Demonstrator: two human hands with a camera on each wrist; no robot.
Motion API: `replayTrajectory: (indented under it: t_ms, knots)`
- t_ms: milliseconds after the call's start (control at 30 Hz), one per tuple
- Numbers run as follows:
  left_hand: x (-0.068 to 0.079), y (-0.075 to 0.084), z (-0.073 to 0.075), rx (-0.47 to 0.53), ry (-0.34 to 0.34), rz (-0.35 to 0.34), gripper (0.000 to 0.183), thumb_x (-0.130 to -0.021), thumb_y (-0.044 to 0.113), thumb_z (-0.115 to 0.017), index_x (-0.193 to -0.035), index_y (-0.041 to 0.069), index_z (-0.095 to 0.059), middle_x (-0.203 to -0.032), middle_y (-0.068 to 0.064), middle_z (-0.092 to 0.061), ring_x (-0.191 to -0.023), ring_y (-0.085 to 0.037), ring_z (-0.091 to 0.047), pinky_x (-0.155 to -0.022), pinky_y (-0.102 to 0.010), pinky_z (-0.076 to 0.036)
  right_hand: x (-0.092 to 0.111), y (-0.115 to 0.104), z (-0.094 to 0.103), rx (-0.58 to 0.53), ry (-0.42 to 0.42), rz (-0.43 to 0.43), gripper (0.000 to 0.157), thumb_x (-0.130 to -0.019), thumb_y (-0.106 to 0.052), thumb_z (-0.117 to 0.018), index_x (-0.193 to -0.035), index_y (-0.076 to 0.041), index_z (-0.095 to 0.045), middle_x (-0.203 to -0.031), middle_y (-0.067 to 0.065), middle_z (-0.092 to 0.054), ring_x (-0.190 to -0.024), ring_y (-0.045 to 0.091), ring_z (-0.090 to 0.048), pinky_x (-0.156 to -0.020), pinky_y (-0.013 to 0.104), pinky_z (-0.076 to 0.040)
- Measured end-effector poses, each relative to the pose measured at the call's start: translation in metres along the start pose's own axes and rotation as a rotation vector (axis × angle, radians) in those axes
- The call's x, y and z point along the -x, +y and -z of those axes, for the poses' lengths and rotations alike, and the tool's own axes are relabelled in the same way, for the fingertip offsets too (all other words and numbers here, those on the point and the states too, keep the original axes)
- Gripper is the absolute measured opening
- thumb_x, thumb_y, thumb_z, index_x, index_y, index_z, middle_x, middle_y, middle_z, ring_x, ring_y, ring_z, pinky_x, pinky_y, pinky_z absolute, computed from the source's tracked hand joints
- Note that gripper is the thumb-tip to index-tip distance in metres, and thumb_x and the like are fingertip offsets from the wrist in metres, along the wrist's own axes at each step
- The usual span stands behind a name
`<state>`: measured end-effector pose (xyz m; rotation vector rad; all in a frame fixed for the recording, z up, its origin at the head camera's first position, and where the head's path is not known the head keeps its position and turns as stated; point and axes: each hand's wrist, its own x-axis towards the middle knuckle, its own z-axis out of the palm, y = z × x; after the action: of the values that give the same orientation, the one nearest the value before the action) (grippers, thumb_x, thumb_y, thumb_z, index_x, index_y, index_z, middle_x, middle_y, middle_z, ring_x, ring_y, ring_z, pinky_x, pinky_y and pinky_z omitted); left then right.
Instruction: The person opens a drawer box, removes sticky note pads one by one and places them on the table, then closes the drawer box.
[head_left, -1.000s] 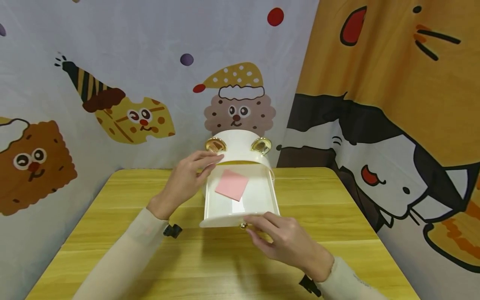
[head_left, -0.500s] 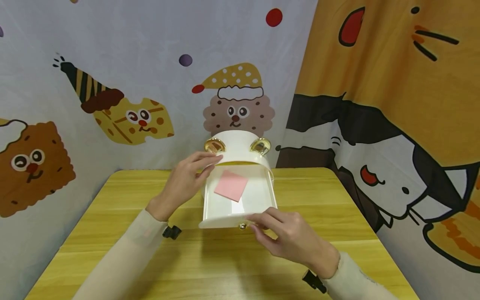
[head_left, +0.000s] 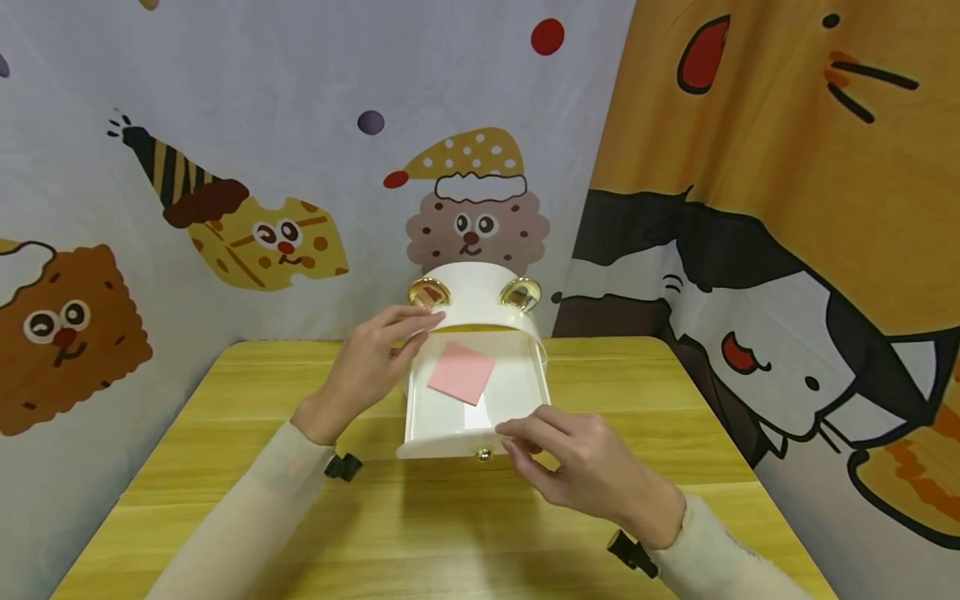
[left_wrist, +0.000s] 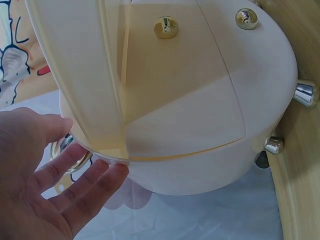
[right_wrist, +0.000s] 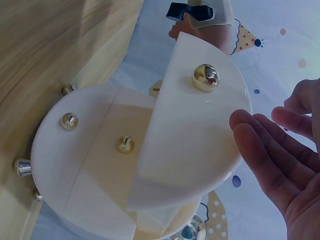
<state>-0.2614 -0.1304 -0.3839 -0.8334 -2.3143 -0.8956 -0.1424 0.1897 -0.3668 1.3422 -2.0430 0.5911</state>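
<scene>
A white, round-fronted drawer box (head_left: pixel 480 293) with gold ear-like discs on top stands at the table's back. Its top drawer (head_left: pixel 517 375) is pulled out, with a pink sticky-note pad (head_left: pixel 461 372) lying inside. My left hand (head_left: pixel 367 358) rests its fingertips on the box's upper left edge; in the left wrist view its fingers (left_wrist: pixel 92 190) lie at the rim. My right hand (head_left: pixel 592 458) is at the right part of the drawer front (right_wrist: pixel 195 125), fingertips right at its curved edge and beside the gold knob (head_left: pixel 484 454), not around it.
Below the pulled-out drawer, the box front carries more gold knobs (right_wrist: pixel 126 144), and short gold feet (right_wrist: pixel 22 167) support it on the wooden table (head_left: pixel 360 517). A patterned cloth (head_left: pixel 300 83) hangs close behind the box and along the sides.
My right hand has shifted slightly right, its fingers and thumb moving away from the gold knob. The left hand, the drawer and the pink pad stay about where they were.
</scene>
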Motion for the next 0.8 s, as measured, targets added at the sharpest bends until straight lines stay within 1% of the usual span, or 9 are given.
replayTrajectory:
  t_ms: [200, 433, 567, 700, 800]
  knots:
    - [0.001, 0.000, -0.001, 0.004, 0.000, 0.008, 0.037, -0.114, 0.010, -0.077, -0.149, 0.020, -0.082, -0.147, -0.008, -0.080, -0.114, -0.026, -0.082, -0.076, -0.038, -0.072, -0.004, 0.001, 0.003, -0.008, 0.018, 0.016, 0.027, -0.119, -0.023, -0.063, -0.113, -0.008, -0.084, -0.088, -0.004, -0.077, -0.074, 0.000, -0.074, -0.071, 0.007, -0.059]
    - [0.000, -0.001, -0.003, 0.015, -0.001, 0.007, 0.039, -0.114, 0.011, -0.077, -0.151, 0.022, -0.081, -0.150, -0.007, -0.078, -0.114, -0.026, -0.082, -0.077, -0.038, -0.072, -0.008, 0.004, 0.008, -0.027, 0.008, -0.001, 0.024, -0.119, -0.021, -0.065, -0.113, -0.007, -0.084, -0.089, -0.002, -0.079, -0.075, 0.001, -0.077, -0.072, 0.010, -0.062]
    - [0.001, -0.002, -0.003, 0.017, 0.004, 0.006, 0.039, -0.114, 0.011, -0.077, -0.151, 0.022, -0.081, -0.150, -0.007, -0.078, -0.116, -0.027, -0.083, -0.079, -0.039, -0.073, -0.011, 0.006, 0.011, -0.051, 0.002, -0.009, 0.017, -0.116, -0.017, -0.069, -0.114, -0.008, -0.084, -0.091, -0.001, -0.080, -0.076, 0.002, -0.078, -0.071, 0.011, -0.063]
    - [0.002, -0.003, -0.002, 0.012, 0.009, 0.003, 0.038, -0.114, 0.010, -0.077, -0.150, 0.021, -0.082, -0.148, -0.008, -0.079, -0.113, -0.026, -0.082, -0.077, -0.039, -0.073, -0.013, 0.006, 0.012, -0.062, -0.002, -0.010, 0.010, -0.113, -0.012, -0.074, -0.115, -0.008, -0.084, -0.092, -0.001, -0.082, -0.076, 0.002, -0.079, -0.071, 0.012, -0.063]
    - [0.003, -0.003, -0.002, 0.003, 0.014, -0.005, 0.038, -0.114, 0.010, -0.077, -0.150, 0.021, -0.082, -0.148, -0.008, -0.079, -0.109, -0.025, -0.082, -0.075, -0.038, -0.072, -0.014, 0.007, 0.013, -0.061, -0.006, -0.014, 0.011, -0.113, -0.013, -0.074, -0.114, -0.008, -0.084, -0.092, -0.001, -0.082, -0.076, 0.002, -0.079, -0.071, 0.011, -0.063]
